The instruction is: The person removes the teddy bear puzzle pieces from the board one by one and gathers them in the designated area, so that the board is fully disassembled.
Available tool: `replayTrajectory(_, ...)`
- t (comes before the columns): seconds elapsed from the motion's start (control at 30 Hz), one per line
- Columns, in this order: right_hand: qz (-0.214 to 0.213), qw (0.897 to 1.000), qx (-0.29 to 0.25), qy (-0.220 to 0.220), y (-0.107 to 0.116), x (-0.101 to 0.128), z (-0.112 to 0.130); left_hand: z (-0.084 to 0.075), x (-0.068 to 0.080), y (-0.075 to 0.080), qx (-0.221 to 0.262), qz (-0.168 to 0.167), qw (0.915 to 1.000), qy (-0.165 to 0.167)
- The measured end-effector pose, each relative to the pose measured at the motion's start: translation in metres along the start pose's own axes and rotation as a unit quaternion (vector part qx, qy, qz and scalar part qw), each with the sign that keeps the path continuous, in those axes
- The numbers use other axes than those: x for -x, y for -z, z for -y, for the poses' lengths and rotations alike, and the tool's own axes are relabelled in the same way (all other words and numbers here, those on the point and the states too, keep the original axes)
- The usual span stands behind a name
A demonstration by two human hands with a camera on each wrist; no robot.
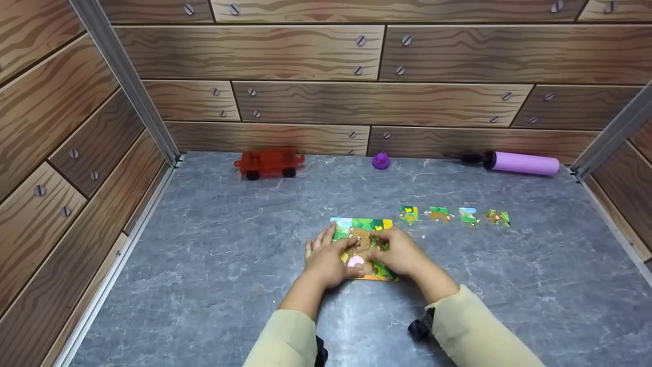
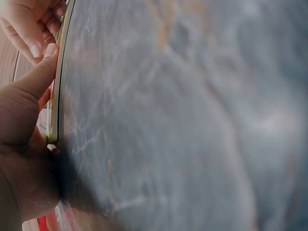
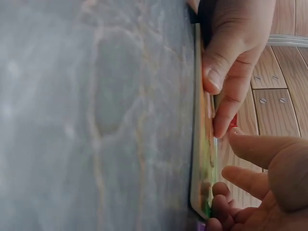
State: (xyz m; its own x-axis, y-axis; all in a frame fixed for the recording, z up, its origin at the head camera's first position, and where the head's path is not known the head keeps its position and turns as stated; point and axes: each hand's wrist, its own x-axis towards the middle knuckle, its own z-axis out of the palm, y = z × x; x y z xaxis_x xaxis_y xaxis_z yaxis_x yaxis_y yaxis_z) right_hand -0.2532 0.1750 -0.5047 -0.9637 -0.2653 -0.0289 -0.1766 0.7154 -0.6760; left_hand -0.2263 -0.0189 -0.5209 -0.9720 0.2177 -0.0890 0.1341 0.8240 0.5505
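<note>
Two hands on one puzzle board [image 1: 362, 223], which lies flat on the gray marbled tabletop [image 1: 229, 229], directly under the grip. Left hand [image 1: 326, 262] has fingers spread over the board's left part, thumb apart from them and resting on the near edge; in the right wrist view that thumb sits on the board's face by its rim. Right hand [image 1: 402, 252] is over the board's right part, thumb and index set apart and aimed inward over the green area; can't tell if they pinch a loose piece or just touch the board, contact is too small to read. Brown bear with a pink round patch shows between the two hands. Four loose pieces sit in a row beyond and to the right of the right hand, well apart from its fingers: a green-and-yellow one [image 1: 409, 215] nearest, just off the board's far right corner, then a green-and-brown one [image 1: 440, 213], a blue-and-green one [image 1: 468, 216], and a mostly brown one [image 1: 498, 217] at the far end. Farther beyond the grip, along the plank-print back wall [image 1: 305, 102]: red toy wagon [image 1: 269, 163] to the left, small purple toy [image 1: 380, 161] about straight ahead, lilac cylinder [image 1: 525, 163] with black end lying to the right.
</note>
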Motion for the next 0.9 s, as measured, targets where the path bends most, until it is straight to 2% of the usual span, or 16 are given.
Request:
replayTrajectory(0.27,0.001,1.000,0.026,0.002,-0.0044,0.0002,0.0005,-0.0001,0.0004,0.0006,-0.003,0.005,1.0000,-0.007)
replayTrajectory(0.47,-0.005,1.000,0.026,-0.012,-0.0063,0.0005,0.0032,0.0029,0.0020,0.0055,0.039,0.012,0.9991,-0.012)
replayTrajectory(0.6,-0.014,0.999,0.028,-0.018,-0.0072,0.0022,0.0054,0.0051,0.0020,0.0061,0.045,0.022,0.9987,-0.012)
replayTrajectory(0.9,-0.028,0.999,0.017,-0.024,-0.0084,0.0033,0.0046,0.0035,-0.0003,0.0037,0.041,0.012,0.9991,-0.008)
